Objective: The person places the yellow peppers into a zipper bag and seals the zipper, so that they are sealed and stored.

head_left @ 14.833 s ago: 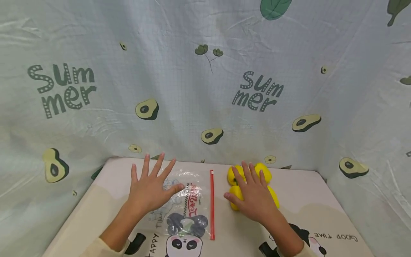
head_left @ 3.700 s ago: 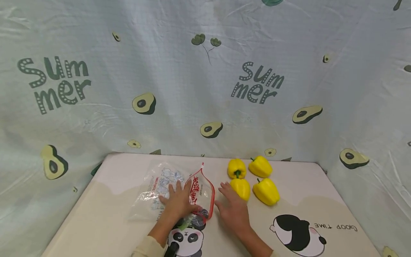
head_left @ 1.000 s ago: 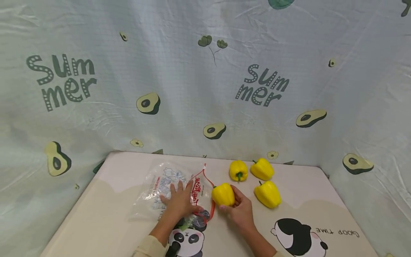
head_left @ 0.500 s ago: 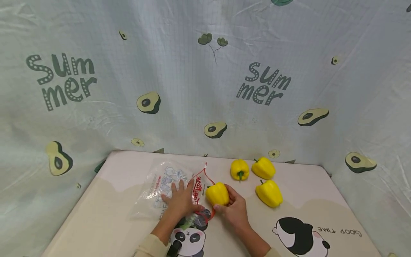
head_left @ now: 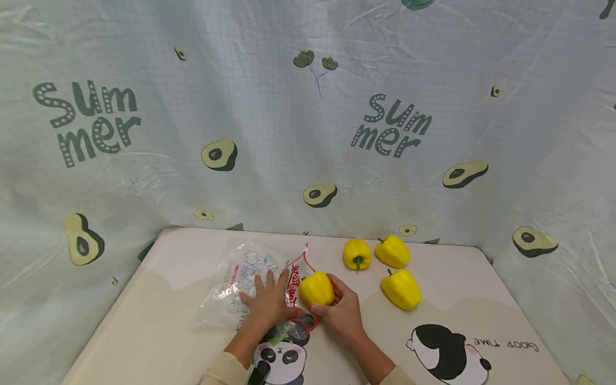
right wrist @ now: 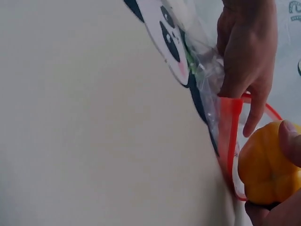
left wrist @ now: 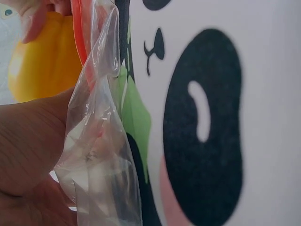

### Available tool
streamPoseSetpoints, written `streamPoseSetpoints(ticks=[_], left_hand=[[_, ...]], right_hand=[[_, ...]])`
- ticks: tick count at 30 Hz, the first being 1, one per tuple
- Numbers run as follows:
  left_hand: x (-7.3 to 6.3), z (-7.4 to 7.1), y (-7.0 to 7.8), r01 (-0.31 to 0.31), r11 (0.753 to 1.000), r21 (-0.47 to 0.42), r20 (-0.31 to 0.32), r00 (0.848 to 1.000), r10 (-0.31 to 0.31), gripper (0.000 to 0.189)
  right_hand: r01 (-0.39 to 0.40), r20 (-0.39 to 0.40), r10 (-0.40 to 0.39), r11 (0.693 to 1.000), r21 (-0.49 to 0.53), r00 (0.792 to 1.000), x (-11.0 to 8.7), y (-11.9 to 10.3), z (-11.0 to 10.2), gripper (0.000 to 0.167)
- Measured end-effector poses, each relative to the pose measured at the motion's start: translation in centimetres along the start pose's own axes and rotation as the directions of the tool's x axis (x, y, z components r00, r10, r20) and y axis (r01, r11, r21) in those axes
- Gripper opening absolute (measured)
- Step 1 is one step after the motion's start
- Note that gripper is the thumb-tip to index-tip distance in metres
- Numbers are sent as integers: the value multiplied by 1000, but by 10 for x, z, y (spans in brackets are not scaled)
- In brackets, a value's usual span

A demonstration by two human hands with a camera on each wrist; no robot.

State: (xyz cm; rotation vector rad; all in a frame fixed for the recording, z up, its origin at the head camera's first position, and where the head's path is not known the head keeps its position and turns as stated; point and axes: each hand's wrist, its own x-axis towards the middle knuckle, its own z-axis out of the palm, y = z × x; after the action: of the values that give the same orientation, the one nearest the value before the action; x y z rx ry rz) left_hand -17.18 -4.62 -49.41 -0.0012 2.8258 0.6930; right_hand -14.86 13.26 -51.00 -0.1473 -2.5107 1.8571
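Note:
In the head view my right hand (head_left: 345, 314) grips a yellow bell pepper (head_left: 316, 289) by its right side, thumb near, fingers behind. The pepper overlaps the mouth of a clear plastic zip bag (head_left: 218, 299), whose red rim (right wrist: 233, 141) gapes in the right wrist view. My left hand (head_left: 268, 303) lies over the bag with fingers spread, thumb and forefinger at the parted rim. From the left wrist, the crinkled film (left wrist: 103, 160) shows beside that hand, with the pepper (left wrist: 44, 61) beyond the red edge. The bag bears blue and red print.
Three more yellow bell peppers lie at the back right: one at the left (head_left: 357, 254), one behind (head_left: 392, 251), one nearer (head_left: 401, 289). The pale table (head_left: 144, 321) carries printed panda and dog drawings. A patterned curtain (head_left: 269, 117) hangs behind and along the sides.
The right hand has taken one pepper from the group and carried it left, from beside the red rim into the bag's mouth. The bag, once flat, gapes; the left hand stays put lately.

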Motion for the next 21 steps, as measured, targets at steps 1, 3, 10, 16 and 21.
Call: streamPoseSetpoints(ticks=[1,3,10,16,21], left_hand=[[0,0,-1,-1,1000,-2,-3,1000,1,107],[0,1,-1,-5,1000,-7,-10,1000,5,107],[1,3,-3,-8,1000,-10,-6,1000,8,106],[2,5,-3,-11,1000,-7,-7,1000,11,104],[1,6,-3,-22,1000,-7,-8,1000,22,105]], right_hand=[[2,-4,-2,1000,6,1000,0,0,1,78],[10,-6,-9,1000,18,1000,-1,-1,2,78],[3,21,-4,999,38,1000,-1,-3,8,79],[16,53,-18,999,47,998,1,-4,12,79],[28,65,-32,998,55,997,5,-3,15,80]])
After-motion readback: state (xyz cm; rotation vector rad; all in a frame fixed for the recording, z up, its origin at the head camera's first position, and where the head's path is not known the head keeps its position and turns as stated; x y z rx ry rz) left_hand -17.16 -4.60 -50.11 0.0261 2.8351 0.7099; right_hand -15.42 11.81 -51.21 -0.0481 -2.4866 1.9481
